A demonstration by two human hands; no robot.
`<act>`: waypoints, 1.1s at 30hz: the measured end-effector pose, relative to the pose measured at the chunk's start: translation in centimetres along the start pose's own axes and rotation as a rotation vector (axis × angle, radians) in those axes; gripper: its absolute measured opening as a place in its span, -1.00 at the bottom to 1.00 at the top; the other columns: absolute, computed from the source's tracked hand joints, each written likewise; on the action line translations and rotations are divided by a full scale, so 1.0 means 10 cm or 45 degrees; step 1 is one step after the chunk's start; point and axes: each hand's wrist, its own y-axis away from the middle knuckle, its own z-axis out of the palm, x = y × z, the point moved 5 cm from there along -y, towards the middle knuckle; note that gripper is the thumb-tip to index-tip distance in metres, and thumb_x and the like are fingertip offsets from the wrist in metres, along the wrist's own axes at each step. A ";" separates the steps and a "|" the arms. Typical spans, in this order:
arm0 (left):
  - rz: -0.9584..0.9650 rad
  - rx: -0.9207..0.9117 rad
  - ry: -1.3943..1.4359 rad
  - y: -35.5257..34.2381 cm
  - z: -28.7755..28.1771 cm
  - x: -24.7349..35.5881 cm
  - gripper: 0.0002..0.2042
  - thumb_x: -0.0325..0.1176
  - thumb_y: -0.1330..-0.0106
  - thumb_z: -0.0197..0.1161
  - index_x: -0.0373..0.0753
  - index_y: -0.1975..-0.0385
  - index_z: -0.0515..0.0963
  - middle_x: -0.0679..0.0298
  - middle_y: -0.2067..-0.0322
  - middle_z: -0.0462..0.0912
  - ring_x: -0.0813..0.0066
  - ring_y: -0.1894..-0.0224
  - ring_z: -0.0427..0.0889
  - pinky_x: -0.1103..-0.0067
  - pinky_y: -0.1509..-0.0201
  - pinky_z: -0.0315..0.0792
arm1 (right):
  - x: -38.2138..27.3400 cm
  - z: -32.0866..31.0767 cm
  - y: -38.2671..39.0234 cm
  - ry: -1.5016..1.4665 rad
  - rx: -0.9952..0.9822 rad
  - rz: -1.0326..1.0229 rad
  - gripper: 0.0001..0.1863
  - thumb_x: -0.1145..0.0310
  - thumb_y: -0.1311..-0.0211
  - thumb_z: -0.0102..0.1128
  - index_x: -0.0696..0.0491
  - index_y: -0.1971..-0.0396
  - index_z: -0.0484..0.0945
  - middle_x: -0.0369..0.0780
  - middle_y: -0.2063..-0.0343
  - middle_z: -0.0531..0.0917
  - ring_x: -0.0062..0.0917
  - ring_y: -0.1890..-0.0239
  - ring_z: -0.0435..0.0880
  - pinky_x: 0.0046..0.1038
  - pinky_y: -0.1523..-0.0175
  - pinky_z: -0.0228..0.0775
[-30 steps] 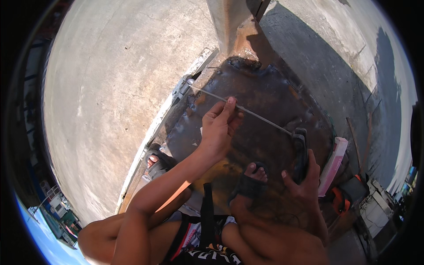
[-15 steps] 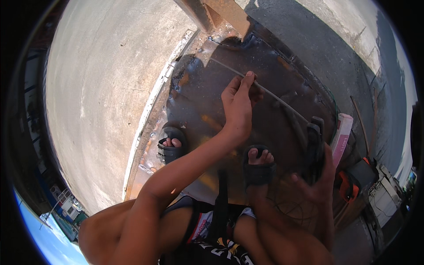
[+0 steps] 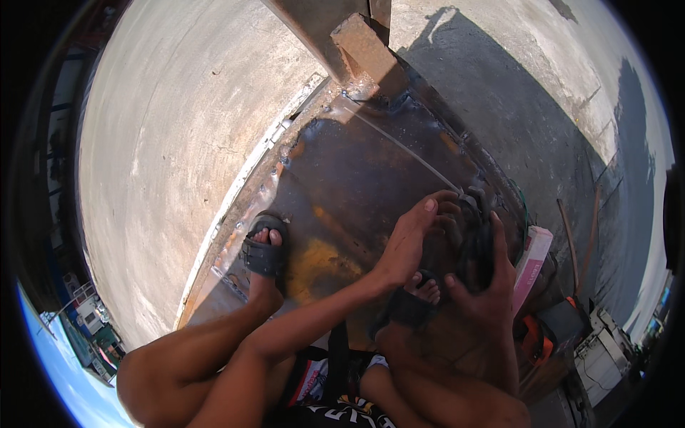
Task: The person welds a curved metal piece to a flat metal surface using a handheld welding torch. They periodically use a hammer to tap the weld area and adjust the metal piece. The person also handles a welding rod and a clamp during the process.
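Head: rod extends far-left from holder.
Right hand: grasps holder, apparently supporting rod.
Left hand: beside holder; grip unclear.

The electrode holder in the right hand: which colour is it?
Black; the electrode holder shows best in the head view.

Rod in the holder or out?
In, apparently: the welding rod meets the head of the black electrode holder in the right hand.
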 end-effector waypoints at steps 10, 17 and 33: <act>-0.077 -0.239 -0.299 0.24 0.10 0.07 -0.37 -0.13 -0.58 0.25 -0.39 -0.48 0.26 0.23 0.05 0.68 0.60 0.08 0.61 0.56 -0.01 0.52 | 0.12 0.36 -0.21 0.060 0.116 -0.227 0.19 0.35 0.06 0.65 0.27 -0.57 0.11 0.13 -0.16 0.63 -0.11 -0.10 0.77 -0.23 -0.14 0.63; 0.002 -0.217 -0.354 0.22 0.03 0.14 -0.50 -0.23 -0.57 0.27 -0.38 -0.37 0.40 0.32 0.21 0.68 0.69 0.19 0.59 0.57 0.14 0.53 | 0.13 0.50 -0.22 0.146 0.204 -0.223 0.09 0.47 0.02 0.51 0.23 -0.57 0.14 0.09 -0.06 0.69 -0.12 -0.03 0.79 -0.24 -0.07 0.65; -0.014 -0.178 -0.279 0.16 -0.09 -0.02 -0.65 -0.28 -0.61 0.20 -0.42 -0.20 0.50 0.26 0.08 0.70 0.61 0.03 0.58 0.52 -0.06 0.55 | 0.11 0.57 -0.33 0.140 0.208 -0.295 0.06 0.48 0.03 0.42 0.20 -0.57 0.16 0.05 0.06 0.68 -0.06 0.10 0.79 -0.18 0.04 0.66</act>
